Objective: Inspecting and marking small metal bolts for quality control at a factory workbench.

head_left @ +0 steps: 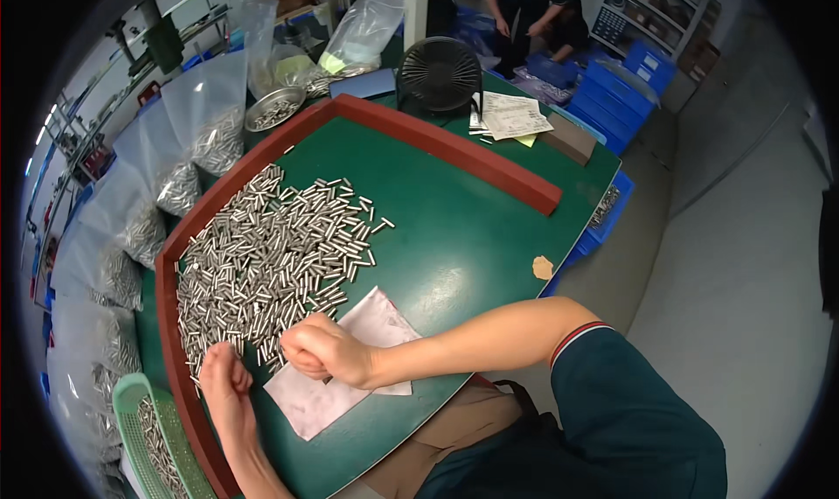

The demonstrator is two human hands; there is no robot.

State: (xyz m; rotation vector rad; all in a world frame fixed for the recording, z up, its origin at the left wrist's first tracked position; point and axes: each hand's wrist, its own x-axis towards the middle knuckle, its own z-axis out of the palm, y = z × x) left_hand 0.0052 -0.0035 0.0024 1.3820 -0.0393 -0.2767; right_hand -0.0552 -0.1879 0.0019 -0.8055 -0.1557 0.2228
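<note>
A broad heap of short metal pins [271, 254] lies on the green tabletop, close in front of both hands. My right hand [328, 350] is closed in a fist over a stained white cloth [319, 409], at the heap's near edge. A small dark bit shows under its heel; what the fist holds is hidden. To its left, my left hand [225, 378] has its fingers curled in beside the near left edge of the heap. Whatever may be inside those fingers cannot be made out.
A raised dark red border [437, 145] runs along the table's left and back. Outside it stand bags of pins [218, 141], a green basket [131, 394], a metal bowl [275, 108], a black fan [439, 75] and papers [514, 114]. Blue crates [607, 101] and other people are farther back.
</note>
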